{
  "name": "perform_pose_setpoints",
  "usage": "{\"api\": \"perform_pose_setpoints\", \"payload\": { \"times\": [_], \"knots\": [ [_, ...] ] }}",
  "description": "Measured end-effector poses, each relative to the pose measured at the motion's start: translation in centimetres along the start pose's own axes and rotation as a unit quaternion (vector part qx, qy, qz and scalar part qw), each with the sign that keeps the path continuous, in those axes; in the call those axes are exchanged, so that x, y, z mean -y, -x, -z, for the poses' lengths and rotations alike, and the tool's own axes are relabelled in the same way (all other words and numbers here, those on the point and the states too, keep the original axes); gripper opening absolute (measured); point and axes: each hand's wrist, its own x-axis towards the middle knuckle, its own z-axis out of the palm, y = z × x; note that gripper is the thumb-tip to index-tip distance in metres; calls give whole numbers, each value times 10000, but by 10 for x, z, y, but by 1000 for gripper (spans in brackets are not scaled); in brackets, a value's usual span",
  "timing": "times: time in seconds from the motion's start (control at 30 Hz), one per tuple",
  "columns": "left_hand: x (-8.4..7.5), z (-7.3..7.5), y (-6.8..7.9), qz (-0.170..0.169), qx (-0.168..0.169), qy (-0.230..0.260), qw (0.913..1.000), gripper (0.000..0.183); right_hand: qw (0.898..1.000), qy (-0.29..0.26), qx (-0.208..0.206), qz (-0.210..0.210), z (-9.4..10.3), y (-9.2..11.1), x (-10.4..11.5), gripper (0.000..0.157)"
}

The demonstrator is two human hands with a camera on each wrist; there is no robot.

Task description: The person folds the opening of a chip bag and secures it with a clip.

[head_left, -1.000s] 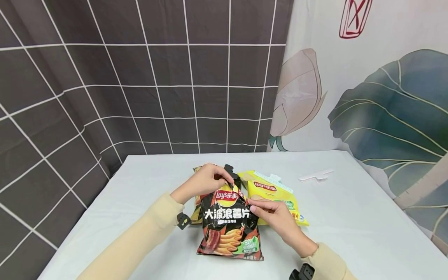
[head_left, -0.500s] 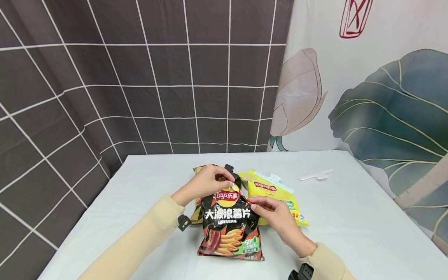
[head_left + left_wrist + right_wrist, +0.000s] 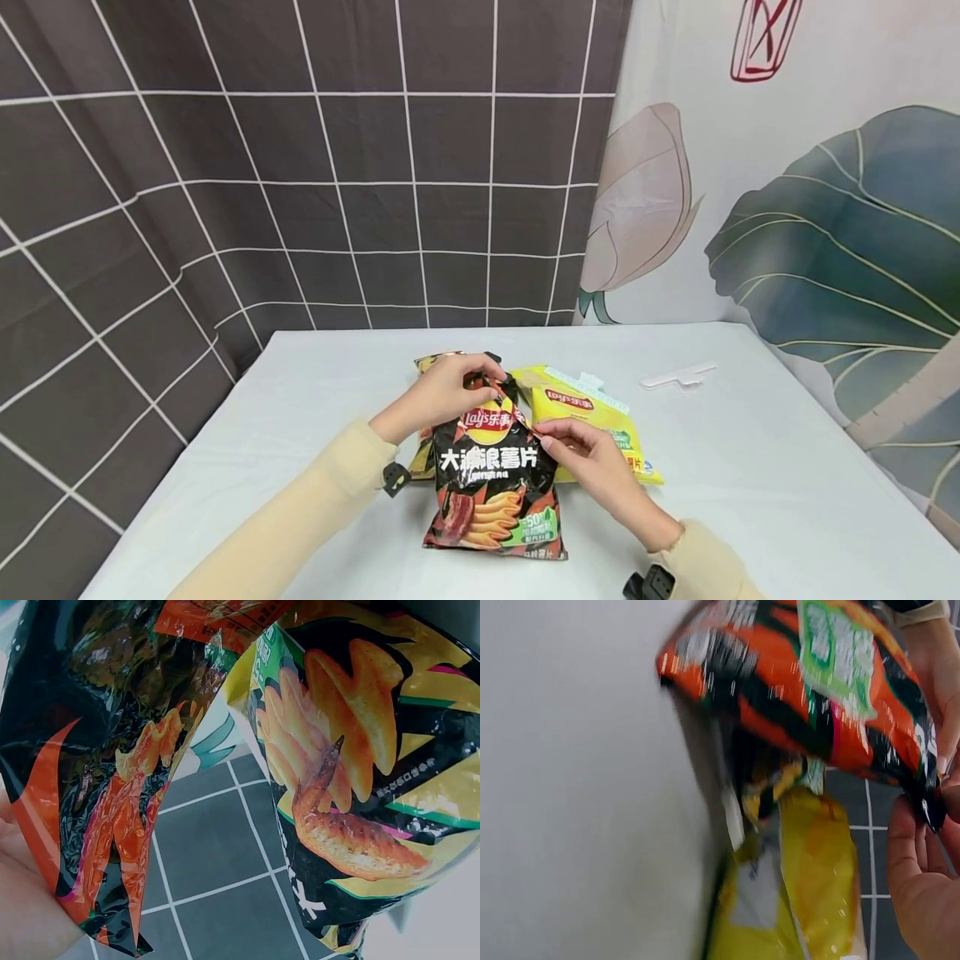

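A black-and-red bag of potato chips [image 3: 491,508] is held upright on the white table, its printed front facing me. My left hand [image 3: 447,390] grips it near the top, and part of the top edge is hidden behind those fingers. At its upper right edge, my right hand [image 3: 588,462] pinches the wrapper between thumb and fingers; the right wrist view shows this hand [image 3: 922,881] at the bag's corner. Behind stands a black-and-gold chip bag [image 3: 367,772], mostly covered in the head view. A yellow chip bag [image 3: 555,412] leans at the back right.
A pale sealing clip [image 3: 588,392] runs along the yellow bag's top edge. Farther right, a loose white clip [image 3: 678,377] lies on the white table [image 3: 757,467]. A dark gridded curtain [image 3: 442,217] hangs behind, with a flower-printed cloth [image 3: 675,275] on the right.
The bag's upper part has shifted and creased slightly under my fingers. Both hands keep nearly the same places; the other bags and the loose clip stay put.
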Motion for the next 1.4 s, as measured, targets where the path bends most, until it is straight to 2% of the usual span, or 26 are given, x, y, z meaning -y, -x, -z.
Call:
{"api": "perform_pose_setpoints", "payload": {
  "times": [0.1, 0.2, 0.27, 0.33, 0.43, 0.53, 0.63, 0.67, 0.7, 0.77, 1.17, 1.4],
  "knots": [
    [0, 0, 0, 20, 8, -12, 10000, 15, 9970, 530, 3, 567, 4, 0, -1, 20],
    [0, -1, 0, 36, 10, -56, 10000, 14, 9891, 923, 34, 1150, 10, 0, -1, 19],
    [0, -1, 0, 37, 17, -73, 10000, 13, 9797, 1191, 54, 1609, 14, -1, -1, 18],
    [-1, -1, 0, 44, 19, -102, 9999, 13, 9642, 1548, 35, 2154, 19, -3, -1, 17],
    [-1, -1, 1, 73, 14, -110, 9999, 13, 9278, 2197, -75, 3014, 28, -6, 0, 21],
    [-1, -1, 1, 118, -19, -80, 9999, 14, 8736, 3103, -287, 3739, 39, -10, 0, 28],
    [-1, -2, 1, 131, -35, 9, 9999, 16, 8208, 3836, -471, 4206, 53, -16, -2, 33],
    [-1, -2, 2, 147, -35, 49, 9999, 16, 8070, 4024, -507, 4292, 58, -18, -4, 34],
    [-1, -2, 2, 156, -32, 86, 9998, 17, 7978, 4141, -516, 4352, 62, -20, -5, 35],
    [-1, -2, 2, 183, -10, 151, 9997, 19, 7889, 4324, -539, 4333, 72, -24, -9, 35],
    [0, -4, 4, 229, 37, 339, 9992, 26, 7541, 5479, -651, 3562, 120, -45, -39, 37],
    [0, -5, 5, 138, -19, 315, 9994, 26, 7441, 5825, -720, 3190, 146, -58, -56, 36]
  ]
}}
